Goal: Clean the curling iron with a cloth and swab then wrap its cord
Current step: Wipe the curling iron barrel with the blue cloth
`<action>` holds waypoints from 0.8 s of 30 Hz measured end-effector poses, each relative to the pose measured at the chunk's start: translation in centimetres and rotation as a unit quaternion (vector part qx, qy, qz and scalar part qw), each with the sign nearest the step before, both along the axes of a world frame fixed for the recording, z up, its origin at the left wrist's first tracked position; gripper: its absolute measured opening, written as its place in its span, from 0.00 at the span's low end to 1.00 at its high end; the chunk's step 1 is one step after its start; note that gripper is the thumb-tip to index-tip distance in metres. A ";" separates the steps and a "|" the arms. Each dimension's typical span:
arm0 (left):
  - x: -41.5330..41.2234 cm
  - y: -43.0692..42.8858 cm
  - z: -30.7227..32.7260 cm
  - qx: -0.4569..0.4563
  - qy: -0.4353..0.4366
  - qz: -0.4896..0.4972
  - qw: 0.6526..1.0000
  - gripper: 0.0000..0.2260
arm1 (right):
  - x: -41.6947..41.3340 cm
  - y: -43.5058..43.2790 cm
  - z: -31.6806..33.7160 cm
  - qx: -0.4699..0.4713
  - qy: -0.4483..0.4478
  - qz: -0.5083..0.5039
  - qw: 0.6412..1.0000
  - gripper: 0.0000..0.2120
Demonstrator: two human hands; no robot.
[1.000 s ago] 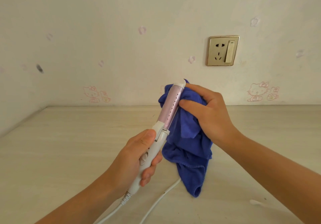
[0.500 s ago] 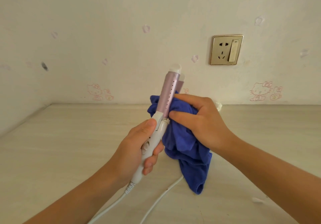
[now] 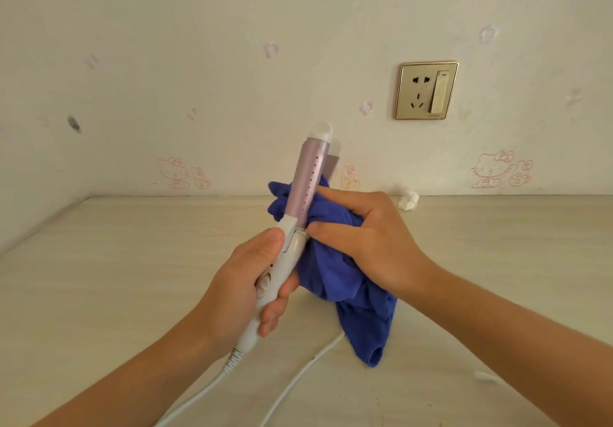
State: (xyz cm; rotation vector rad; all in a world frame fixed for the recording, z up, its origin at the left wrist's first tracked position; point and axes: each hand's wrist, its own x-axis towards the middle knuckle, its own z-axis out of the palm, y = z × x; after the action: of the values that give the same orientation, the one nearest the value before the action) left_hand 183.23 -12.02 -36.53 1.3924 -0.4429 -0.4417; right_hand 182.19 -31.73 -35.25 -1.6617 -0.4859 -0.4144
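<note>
Now left hand (image 3: pixel 238 290): curling iron (image 3: pixel 306 181); right hand (image 3: pixel 371 241): cloth (image 3: pixel 331 277).

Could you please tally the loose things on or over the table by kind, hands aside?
Curling iron: 1
Blue cloth: 1
Crumpled white wad: 1
Small white piece, perhaps the swab: 1
Total: 4

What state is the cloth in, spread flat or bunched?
Bunched: the blue cloth is crumpled under the right hand against the curling iron, with a loose end hanging toward the table.
</note>
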 end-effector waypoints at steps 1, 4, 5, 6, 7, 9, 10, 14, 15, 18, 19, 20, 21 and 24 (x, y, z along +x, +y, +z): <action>0.0 0.0 -0.1 0.004 0.006 -0.003 1.000 0.28 | 0.2 -0.4 0.0 -0.007 -0.001 -0.009 1.000 0.16; 0.0 -0.4 -0.7 0.011 0.016 -0.007 1.000 0.29 | 0.5 -1.0 -0.3 -0.018 -0.013 -0.041 0.999 0.15; -0.2 -0.5 -1.0 0.014 0.016 -0.008 1.000 0.28 | 0.6 -1.1 -0.4 -0.019 -0.019 -0.054 0.998 0.16; -0.4 -0.5 -1.2 0.020 0.016 -0.008 1.000 0.27 | 0.6 -1.2 -0.5 -0.014 -0.021 -0.070 0.997 0.17; -0.7 -0.6 -1.5 0.027 0.019 -0.010 0.999 0.25 | 0.8 -1.6 -0.3 -0.002 -0.019 -0.088 0.996 0.18; -1.1 -0.6 -2.0 0.037 0.026 -0.017 0.999 0.23 | 1.2 -3.1 0.4 0.016 -0.017 -0.128 0.991 0.19; -1.2 -0.6 -2.0 0.045 0.021 -0.019 0.999 0.22 | 1.5 -3.9 0.8 0.017 -0.022 -0.141 0.990 0.19; -0.8 -0.3 -1.1 0.097 -0.068 -0.007 0.993 0.19 | 1.8 -6.8 2.1 0.029 -0.039 -0.174 0.983 0.18; -0.6 0.0 -0.8 0.113 -0.093 -0.003 0.989 0.18 | 1.6 -7.5 2.4 0.035 -0.043 -0.181 0.982 0.17; 0.4 1.4 -0.1 0.167 -0.165 0.017 0.972 0.15 | 0.9 -10.1 3.5 0.015 -0.057 -0.210 0.976 0.17; 0.8 2.0 -0.1 0.192 -0.192 0.032 0.962 0.14 | 0.6 -11.0 4.0 0.005 -0.061 -0.220 0.974 0.18; 1.3 2.5 -0.2 0.224 -0.220 0.049 0.948 0.16 | 0.3 -11.9 4.4 -0.005 -0.063 -0.232 0.971 0.18; 1.6 3.0 -0.3 0.261 -0.249 0.064 0.930 0.18 | -0.1 -12.7 4.7 -0.020 -0.063 -0.244 0.968 0.18; 2.2 4.0 -1.1 0.378 -0.336 0.085 0.859 0.18 | -1.8 -14.7 4.2 -0.099 -0.046 -0.262 0.959 0.18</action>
State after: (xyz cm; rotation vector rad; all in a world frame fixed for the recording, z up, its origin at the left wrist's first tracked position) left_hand 185.44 -7.99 -37.64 2.3476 -0.7475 0.0661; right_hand 180.38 -46.48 -31.09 -1.9694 -0.1476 -0.8588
